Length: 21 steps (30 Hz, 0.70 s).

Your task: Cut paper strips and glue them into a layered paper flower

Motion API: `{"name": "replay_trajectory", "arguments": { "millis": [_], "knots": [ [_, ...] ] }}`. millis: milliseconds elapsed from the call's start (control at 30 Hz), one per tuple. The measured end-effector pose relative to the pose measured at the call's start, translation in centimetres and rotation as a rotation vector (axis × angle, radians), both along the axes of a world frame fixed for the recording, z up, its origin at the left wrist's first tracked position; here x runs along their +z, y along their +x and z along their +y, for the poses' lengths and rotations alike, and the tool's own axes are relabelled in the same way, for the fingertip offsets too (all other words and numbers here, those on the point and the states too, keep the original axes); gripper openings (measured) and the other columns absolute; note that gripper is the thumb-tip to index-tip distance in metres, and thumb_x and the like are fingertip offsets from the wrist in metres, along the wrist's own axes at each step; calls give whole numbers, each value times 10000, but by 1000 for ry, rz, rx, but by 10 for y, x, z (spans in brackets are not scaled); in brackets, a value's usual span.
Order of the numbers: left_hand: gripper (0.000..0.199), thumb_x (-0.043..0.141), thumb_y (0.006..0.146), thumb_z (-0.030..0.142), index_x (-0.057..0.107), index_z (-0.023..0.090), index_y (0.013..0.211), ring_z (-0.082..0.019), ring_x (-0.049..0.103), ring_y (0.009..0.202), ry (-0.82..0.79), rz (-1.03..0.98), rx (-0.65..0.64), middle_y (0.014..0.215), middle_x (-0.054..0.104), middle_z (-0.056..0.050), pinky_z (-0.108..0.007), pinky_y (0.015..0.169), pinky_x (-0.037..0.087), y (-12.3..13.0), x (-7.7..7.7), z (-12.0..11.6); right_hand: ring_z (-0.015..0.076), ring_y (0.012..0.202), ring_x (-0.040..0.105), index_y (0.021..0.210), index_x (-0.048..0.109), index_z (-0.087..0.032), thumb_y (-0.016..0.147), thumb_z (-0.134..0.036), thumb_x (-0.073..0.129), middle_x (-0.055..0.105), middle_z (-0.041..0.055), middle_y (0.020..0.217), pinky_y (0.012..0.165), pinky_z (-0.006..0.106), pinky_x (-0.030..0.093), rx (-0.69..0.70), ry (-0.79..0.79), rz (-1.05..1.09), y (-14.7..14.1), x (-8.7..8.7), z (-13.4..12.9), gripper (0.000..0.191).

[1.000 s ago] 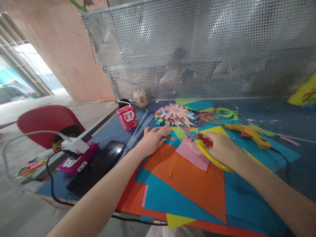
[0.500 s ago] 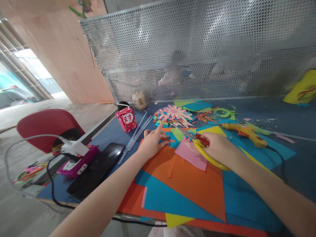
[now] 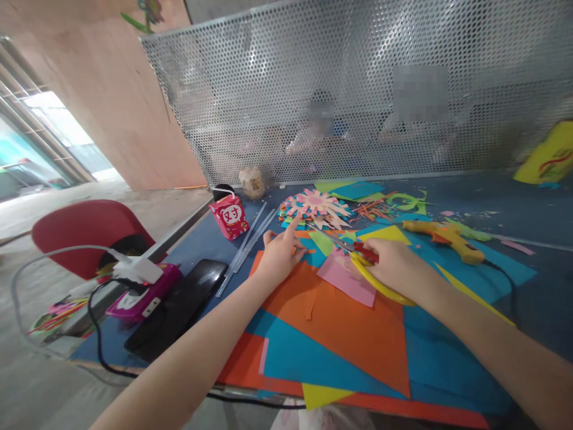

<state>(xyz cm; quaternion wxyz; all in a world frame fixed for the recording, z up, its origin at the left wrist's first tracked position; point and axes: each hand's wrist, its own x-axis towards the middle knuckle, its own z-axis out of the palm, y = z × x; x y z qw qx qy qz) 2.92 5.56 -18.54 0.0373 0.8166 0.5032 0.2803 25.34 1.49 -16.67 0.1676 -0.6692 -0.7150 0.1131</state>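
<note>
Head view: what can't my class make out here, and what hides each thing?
All in the head view:
Scissors: part of the handles, covered by the right hand.
Glue gun's cord: its far end, behind the right forearm.
People: blurred behind the perforated panel.
Yellow packet: right side, cut off by the picture's edge.
Pale scraps: exact shapes, too small.

Head-worn camera, one view: faces forward and down, close over a blue desk (image 3: 190, 240); left hand (image 3: 278, 255) and right hand (image 3: 390, 266) near mid-frame; perforated metal screen (image 3: 277, 77) beyond.
</note>
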Motion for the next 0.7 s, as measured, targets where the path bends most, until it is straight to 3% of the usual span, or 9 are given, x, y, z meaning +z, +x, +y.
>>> {"name": "replay_trajectory", "arguments": {
  "millis": [133,333,500,700],
  "knots": [
    [702,588,777,326,219,236,1367,-200,593,1027,-117,-129,-54,840,726,14,-430,944,254,-10,14,-6,187,639,587,684,516,-227,739,-455,487,637,42,700,510,256,329,0,18,10,2,2,1,236],
    [1028,712,628,452,91,240,1419,-243,489,1182,-391,-25,-194,1033,700,-43,-441,991,228,-28,28,-17,167,547,531,643,493,-221,718,-469,500,599,34,633,482,254,285,-22,45,-11,5,5,2,260],
    [1017,718,613,478,130,271,1416,-248,495,1160,-375,24,-130,997,714,-25,-463,991,190,-26,24,-20,179,580,542,658,492,-218,728,-446,494,606,42,644,477,250,286,-51,43,-29,7,9,4,238],
    [665,638,739,359,342,277,1329,-238,500,1151,-208,43,19,824,741,17,-491,983,151,-12,15,-22,200,637,575,685,518,-213,741,-447,489,627,57,684,489,253,302,-50,21,-37,7,14,4,242]
  ]
}}
